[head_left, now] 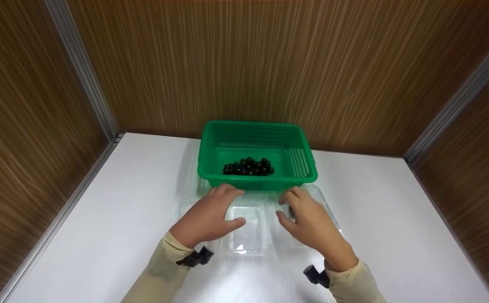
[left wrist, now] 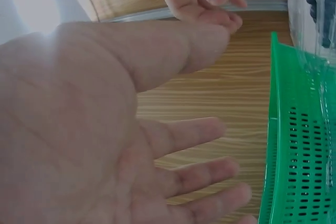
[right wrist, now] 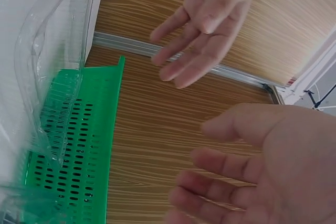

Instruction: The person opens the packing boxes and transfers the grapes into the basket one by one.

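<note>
My left hand hovers over the left part of a clear plastic clamshell box, fingers spread and holding nothing. To its right, my right hand has loosely bent fingers and thumb apart, also with nothing in its grasp. Beneath the right hand lies another clear plastic part, mostly covered by that hand. Dark round fruit like grapes shows through clear plastic in the left wrist view. Behind both hands stands a green plastic basket with a cluster of similar dark grapes inside.
The white table is bounded by wood-grain panels at the back and both sides. Metal strips run along the corners. A black wrist mount sits at the left cuff and another at the right.
</note>
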Motion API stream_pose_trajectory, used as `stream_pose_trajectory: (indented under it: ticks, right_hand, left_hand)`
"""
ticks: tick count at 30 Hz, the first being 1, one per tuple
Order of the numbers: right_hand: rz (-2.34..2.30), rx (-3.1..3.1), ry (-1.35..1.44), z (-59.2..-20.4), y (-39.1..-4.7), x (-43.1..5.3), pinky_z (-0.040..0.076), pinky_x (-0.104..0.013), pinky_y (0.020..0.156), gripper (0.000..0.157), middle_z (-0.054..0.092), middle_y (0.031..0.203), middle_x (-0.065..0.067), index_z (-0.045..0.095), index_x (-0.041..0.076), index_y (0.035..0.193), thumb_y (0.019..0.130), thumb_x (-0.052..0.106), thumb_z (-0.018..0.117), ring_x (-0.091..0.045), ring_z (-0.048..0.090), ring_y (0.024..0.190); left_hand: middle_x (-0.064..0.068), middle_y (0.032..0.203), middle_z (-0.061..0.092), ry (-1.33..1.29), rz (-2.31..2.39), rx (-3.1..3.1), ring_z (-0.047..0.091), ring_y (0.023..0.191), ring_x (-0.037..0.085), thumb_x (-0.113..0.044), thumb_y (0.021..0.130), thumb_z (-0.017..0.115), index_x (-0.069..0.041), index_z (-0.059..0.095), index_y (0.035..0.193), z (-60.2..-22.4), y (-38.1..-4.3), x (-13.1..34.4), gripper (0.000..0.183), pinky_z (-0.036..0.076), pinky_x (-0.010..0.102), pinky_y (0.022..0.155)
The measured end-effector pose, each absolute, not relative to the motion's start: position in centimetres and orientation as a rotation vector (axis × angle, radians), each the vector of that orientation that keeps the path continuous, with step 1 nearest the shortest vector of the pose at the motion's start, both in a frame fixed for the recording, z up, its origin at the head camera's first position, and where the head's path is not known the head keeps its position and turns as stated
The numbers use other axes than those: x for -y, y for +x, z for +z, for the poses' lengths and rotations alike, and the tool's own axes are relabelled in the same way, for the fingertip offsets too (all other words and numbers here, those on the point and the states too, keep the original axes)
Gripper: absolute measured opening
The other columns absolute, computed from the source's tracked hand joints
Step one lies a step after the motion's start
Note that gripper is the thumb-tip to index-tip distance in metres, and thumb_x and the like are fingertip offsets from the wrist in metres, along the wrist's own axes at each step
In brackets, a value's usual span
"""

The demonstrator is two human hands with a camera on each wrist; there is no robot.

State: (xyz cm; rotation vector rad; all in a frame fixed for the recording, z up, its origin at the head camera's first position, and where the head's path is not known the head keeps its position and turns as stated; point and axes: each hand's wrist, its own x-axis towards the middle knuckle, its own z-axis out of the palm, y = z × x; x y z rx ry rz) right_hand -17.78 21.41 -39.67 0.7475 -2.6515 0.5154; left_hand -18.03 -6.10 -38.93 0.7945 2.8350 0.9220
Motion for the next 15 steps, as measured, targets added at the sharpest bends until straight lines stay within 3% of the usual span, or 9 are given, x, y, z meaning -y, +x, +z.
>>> stream_pose_trajectory:
  ticks: [7, 15]
  right_hand:
    - [0.392, 2.816, 0.755, -39.69, -17.79, -21.55, 0.056, -0.037, 0.075, 0.023, 0.061, 0.098, -0.004, 0.066, 0.008, 0.103, 0.091, 0.023, 0.079, -0.018, 0.062, 0.084]
    - [0.328, 2.960, 0.708, -39.88, -18.08, -22.13, 0.054, -0.046, 0.089, 0.033, 0.059, 0.101, -0.008, 0.066, 0.001, 0.108, 0.088, 0.022, 0.083, -0.030, 0.060, 0.097]
  left_hand:
    - [0.019, 0.146, 0.052, 0.709, 0.770, -2.821, 0.050, 0.135, 0.037, -0.036, 0.087, 0.083, -0.005, 0.059, 0.142, -39.21, -18.18, 6.50, 0.068, 0.050, 0.051, 0.104]
    - [0.022, 0.154, 0.044, 0.615, 0.721, -2.899, 0.048, 0.138, 0.041, -0.037, 0.087, 0.082, -0.007, 0.057, 0.146, -39.52, -18.98, 6.36, 0.071, 0.051, 0.054, 0.102]
